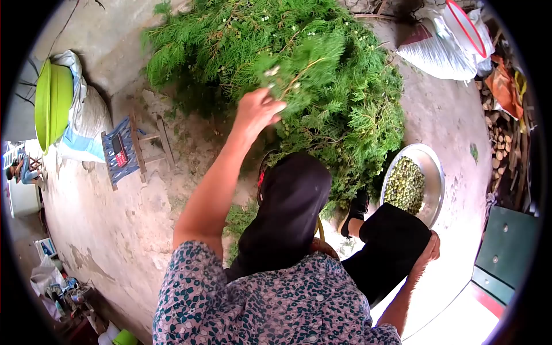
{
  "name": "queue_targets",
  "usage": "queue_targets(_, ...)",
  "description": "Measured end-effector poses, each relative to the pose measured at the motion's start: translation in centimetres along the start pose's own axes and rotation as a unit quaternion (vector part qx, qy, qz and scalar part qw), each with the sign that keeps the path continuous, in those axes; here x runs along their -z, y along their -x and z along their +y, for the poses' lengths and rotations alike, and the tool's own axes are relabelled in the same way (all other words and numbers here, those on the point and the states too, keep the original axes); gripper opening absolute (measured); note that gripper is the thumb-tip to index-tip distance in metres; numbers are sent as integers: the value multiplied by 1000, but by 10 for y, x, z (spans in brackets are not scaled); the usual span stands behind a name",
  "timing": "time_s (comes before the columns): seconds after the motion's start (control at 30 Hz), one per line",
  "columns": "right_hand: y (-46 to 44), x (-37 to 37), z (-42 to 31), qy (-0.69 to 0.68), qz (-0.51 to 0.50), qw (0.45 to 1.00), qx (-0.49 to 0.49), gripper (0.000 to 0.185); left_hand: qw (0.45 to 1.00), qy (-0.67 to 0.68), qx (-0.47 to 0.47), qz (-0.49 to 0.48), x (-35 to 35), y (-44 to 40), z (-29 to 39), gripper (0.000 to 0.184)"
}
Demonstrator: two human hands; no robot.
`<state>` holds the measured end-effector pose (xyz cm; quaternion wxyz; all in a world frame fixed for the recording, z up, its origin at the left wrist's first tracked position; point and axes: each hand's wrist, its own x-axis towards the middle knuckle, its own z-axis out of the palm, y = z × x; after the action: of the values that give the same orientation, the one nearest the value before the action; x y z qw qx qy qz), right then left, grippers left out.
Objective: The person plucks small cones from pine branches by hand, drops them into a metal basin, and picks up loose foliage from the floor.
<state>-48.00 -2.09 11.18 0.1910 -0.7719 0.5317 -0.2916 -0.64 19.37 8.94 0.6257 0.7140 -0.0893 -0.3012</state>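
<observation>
My left hand (259,115) is closed on the stem of a leafy cypress sprig (305,72), which is blurred by motion. The sprig is held above a large heap of green cypress branches (368,109) dotted with small pale cones. My right hand (426,251) rests against the outer side of my right knee, its fingers lying along the black trouser leg and partly hidden. Just beyond that knee a metal basin (434,184) stands on the floor. Many small green cones (405,184) lie inside it.
A low stool (123,152) with a woven seat bears a red and black phone-like object (119,150). White sacks (440,54) stand at far right, and a green tub (54,103) leans on a sack at left. Firewood (499,138) is stacked along the right side.
</observation>
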Motion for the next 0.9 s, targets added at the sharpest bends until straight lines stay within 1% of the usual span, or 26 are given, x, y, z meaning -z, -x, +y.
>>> queue_targets(0.03, 0, -1, -3, -1, -2, 1000, -4, 33, 998, -18, 13, -53, -5, -13, 0, 24)
queue_targets(0.1, -1, -3, -17, 8, -9, 1000, -8, 34, 996, 75, -37, -43, -18, -22, -6, 32)
queue_targets(0.17, -1, -3, -24, 21, -27, 999, -12, 36, 986, 126, -105, -16, -10, -26, -24, 38)
queue_targets(0.23, -2, -5, -23, 9, -30, 999, -14, 36, 985, 137, -99, 27, 15, -16, -42, 31)
queue_targets(0.27, -3, -5, -19, 21, -36, 999, 9, 38, 988, 119, -84, 59, 33, -8, -55, 28)
queue_targets(0.3, -2, -3, -19, 44, -56, 997, 18, 32, 988, 101, -67, 94, 53, 2, -71, 26)
queue_targets(0.33, -3, -3, -12, 81, -54, 993, 63, 32, 984, 82, -77, 137, 72, 15, -87, 21)
queue_targets(0.37, -4, -2, -6, 116, -48, 986, 109, 32, 982, 55, -32, 176, 96, 24, -117, 23)
queue_targets(0.4, -4, -3, -11, 136, -47, 985, 94, 32, 973, 73, 12, 219, 121, 32, -159, 25)
queue_targets(0.43, -5, -3, -12, 137, -58, 984, 98, 32, 962, 61, 46, 263, 140, 46, -192, 24)
queue_targets(0.47, -5, -3, -11, 126, -55, 990, 45, 36, 947, 48, 82, 306, 156, 61, -224, 22)
queue_targets(0.5, -7, -3, -13, 116, -53, 992, -8, 40, 951, 36, 113, 287, 177, 75, -265, 21)
queue_targets(0.53, -4, -4, -20, 154, -53, 987, 6, 38, 953, 25, 143, 267, 191, 88, -298, 21)
queue_targets(0.57, -5, -4, -18, 158, -63, 985, 7, 38, 950, 24, 152, 272, 191, 97, -319, 21)
queue_targets(0.63, -10, 6, -3, 234, -66, 965, 98, 32, 921, 9, 238, 308, 179, 107, -343, 19)
queue_targets(0.67, -10, 11, 6, 272, -66, 952, 127, 31, 919, 9, 243, 310, 173, 103, -350, 19)
queue_targets(0.73, -14, 29, 30, 297, -80, 941, 143, 30, 912, 71, 271, 299, 157, 93, -361, 18)
queue_targets(0.77, -17, 30, 36, 318, -87, 931, 157, 29, 910, 71, 276, 300, 150, 85, -364, 18)
queue_targets(0.8, -10, 19, 2, 319, -91, 926, 178, 26, 913, 88, 262, 299, 142, 74, -366, 17)
queue_targets(0.83, -11, 18, 3, 322, -95, 925, 178, 26, 916, 105, 248, 298, 138, 63, -369, 17)
queue_targets(0.87, -9, 21, 7, 365, -88, 908, 185, 25, 933, 79, 220, 275, 137, 54, -385, 18)
queue_targets(0.9, -8, 26, 9, 408, -80, 889, 192, 24, 932, 78, 224, 273, 137, 46, -395, 18)
